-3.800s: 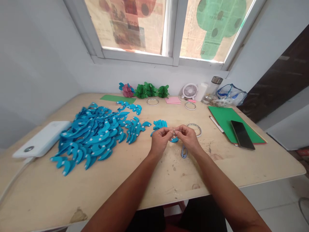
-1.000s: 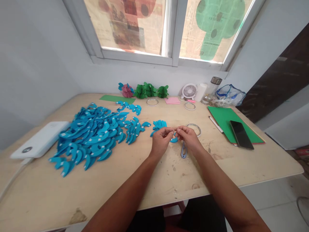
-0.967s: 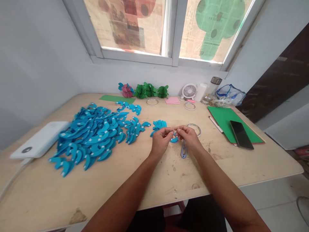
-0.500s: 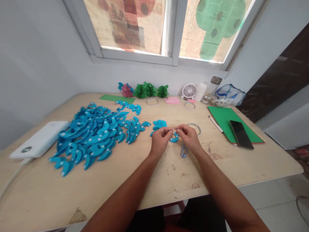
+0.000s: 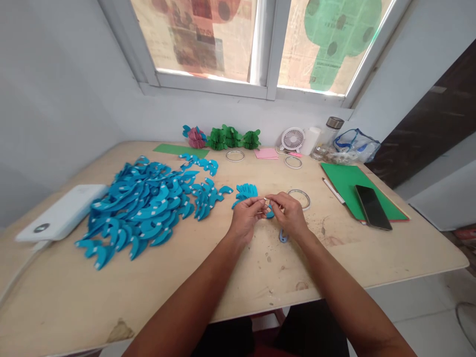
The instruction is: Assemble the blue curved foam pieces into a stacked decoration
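Observation:
My left hand [image 5: 243, 218] and my right hand [image 5: 290, 213] meet above the middle of the table, fingers pinched together. Between their fingertips is a small white piece [image 5: 265, 199], like a bit of tape; its exact shape is too small to make out. Below the fingers lies a curved blue paper piece [image 5: 269, 214], partly covered. A stack of folded blue paper pieces [image 5: 246, 190] sits just beyond my left hand. A blue-grey tool handle [image 5: 283, 237] pokes out under my right wrist. Beside my right hand lies a roll of narrow tape [image 5: 308, 201].
To the left spreads a large heap of blue paper pieces [image 5: 148, 198] with white squares, beside a white power bank [image 5: 63, 213]. Paper figures [image 5: 231, 137], a small fan [image 5: 293, 139] and a bottle [image 5: 327, 136] stand behind. A phone [image 5: 373, 207] rests on green sheets [image 5: 344, 178] at right.
My right hand has shifted slightly, its fingers now reaching over the left fingertips. The white piece shows more clearly, and more of the tool handle is covered.

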A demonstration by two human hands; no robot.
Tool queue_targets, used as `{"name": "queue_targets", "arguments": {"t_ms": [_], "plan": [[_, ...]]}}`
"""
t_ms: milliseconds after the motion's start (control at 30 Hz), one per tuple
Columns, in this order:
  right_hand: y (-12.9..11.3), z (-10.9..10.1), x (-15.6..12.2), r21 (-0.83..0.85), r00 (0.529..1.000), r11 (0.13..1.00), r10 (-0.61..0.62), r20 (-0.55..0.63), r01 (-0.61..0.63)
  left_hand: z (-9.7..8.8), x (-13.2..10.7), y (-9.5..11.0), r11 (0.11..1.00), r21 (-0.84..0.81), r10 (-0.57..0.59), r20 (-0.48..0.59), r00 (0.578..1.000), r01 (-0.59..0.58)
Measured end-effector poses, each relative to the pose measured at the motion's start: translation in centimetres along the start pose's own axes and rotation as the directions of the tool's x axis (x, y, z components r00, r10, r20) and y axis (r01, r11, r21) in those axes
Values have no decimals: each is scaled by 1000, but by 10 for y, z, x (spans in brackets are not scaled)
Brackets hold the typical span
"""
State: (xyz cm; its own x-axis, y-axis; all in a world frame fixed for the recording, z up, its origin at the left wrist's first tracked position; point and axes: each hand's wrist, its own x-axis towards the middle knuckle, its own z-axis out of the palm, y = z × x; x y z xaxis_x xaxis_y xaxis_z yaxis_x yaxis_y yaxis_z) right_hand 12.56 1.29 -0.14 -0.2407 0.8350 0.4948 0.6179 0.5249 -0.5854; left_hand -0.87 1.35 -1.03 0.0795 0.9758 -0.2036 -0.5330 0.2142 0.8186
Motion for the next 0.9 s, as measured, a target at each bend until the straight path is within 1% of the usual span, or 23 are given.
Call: {"name": "queue_targets", "arguments": {"t_ms": [167,600,767,900], "plan": [[1,0,-1,-93,999,995,-47,1,47,-2,1,-1,1000,-9,-13,3,1000,13],[-1,1,-1,-135,997,988,-76,9,77,-1,1,0,999,36,4,-25,1000,-3],[-1,1,-1,-150,996,985,-83,13,84,-2,1,0,999,34,3,-13,1000,-3],[-1,1,-1,-167,996,982,-85,20,87,-2,1,0,998,62,13,-23,1000,-12]]}}
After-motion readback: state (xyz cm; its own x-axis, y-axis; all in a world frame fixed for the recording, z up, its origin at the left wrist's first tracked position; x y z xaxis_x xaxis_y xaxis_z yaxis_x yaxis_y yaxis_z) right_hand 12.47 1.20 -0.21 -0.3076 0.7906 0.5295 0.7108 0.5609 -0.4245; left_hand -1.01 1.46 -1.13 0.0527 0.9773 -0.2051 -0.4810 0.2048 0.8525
